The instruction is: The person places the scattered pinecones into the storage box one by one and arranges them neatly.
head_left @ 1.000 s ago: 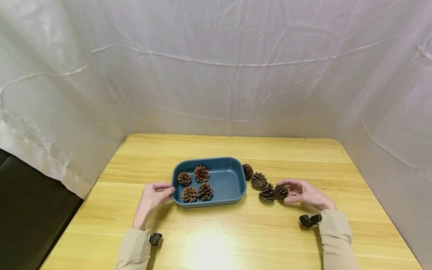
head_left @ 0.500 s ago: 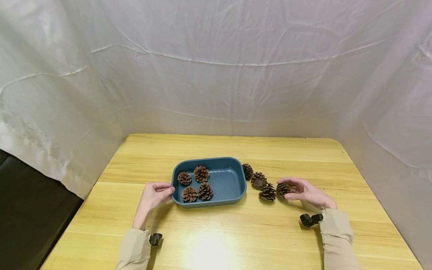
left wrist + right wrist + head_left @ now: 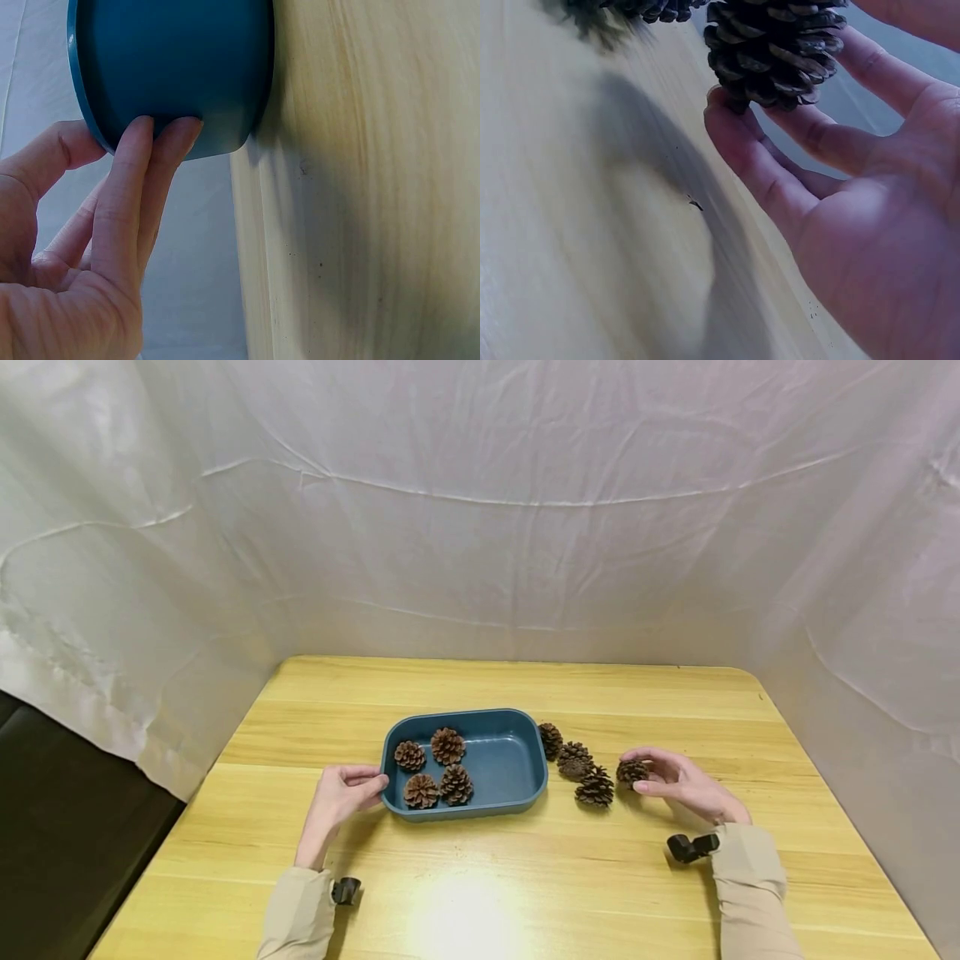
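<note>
Here, right grip (image 3: 686,787) holds brown, rough-scaled pinecone (image 3: 631,773); left grip (image 3: 337,802) pinches blue tray (image 3: 502,768).

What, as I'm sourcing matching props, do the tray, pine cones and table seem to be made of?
Tray: probably moulded plastic, smooth and semi-gloss; soft highlights show inside.
Pine cones: seemingly natural and woody, with a rough, matt look; overlapping scales show.
Table: wood or wood-look laminate, fairly glossy; grain shows and light glares off it.

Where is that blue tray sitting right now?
In the head view, the blue tray sits on the wooden table, just left of the loose pine cones, with the person's left hand holding its left end.
</note>
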The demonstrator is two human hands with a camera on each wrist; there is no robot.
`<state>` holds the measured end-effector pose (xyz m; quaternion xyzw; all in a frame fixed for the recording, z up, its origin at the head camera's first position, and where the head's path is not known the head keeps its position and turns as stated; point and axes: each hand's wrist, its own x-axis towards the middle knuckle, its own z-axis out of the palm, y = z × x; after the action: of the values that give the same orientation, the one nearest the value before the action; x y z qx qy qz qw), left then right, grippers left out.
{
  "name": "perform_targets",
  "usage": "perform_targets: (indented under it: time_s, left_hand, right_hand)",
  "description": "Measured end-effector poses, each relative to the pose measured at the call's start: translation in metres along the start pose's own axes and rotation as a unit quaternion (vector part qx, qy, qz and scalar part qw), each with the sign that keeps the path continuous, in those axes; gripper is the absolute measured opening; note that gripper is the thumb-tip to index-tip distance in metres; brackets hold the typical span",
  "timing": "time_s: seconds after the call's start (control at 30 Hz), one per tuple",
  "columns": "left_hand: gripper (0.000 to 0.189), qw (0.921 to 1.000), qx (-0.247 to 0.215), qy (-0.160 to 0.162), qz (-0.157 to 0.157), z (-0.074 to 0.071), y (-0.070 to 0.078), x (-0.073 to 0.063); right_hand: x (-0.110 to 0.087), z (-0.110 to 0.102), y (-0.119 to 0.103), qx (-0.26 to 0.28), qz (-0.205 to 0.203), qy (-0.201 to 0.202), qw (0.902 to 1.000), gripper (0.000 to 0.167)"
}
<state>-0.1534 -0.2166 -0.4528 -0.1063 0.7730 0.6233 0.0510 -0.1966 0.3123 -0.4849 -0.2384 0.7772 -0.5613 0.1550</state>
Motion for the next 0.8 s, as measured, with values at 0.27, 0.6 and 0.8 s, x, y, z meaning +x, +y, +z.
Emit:
perform_targets:
  time_s: [0.27, 0.6, 0.8]
  left_hand:
    - [0.035, 1.0000, 0.001, -0.001, -0.002, 0.000, 0.000, 0.001]
    - [0.035, 1.0000, 0.003, 0.002, -0.005, 0.000, 0.001, 0.001]
    - [0.035, 1.0000, 0.003, 0.001, -0.004, 0.000, 0.000, 0.001]
  right_hand:
    - [0.002, 0.000, -0.001, -0.012, -0.009, 0.022, 0.9996, 0.045]
    - [0.006, 0.002, -0.007, -0.021, -0.011, 0.024, 0.9994, 0.040]
    - [0.010, 0.004, -0.011, -0.027, -0.003, 0.032, 0.9991, 0.041]
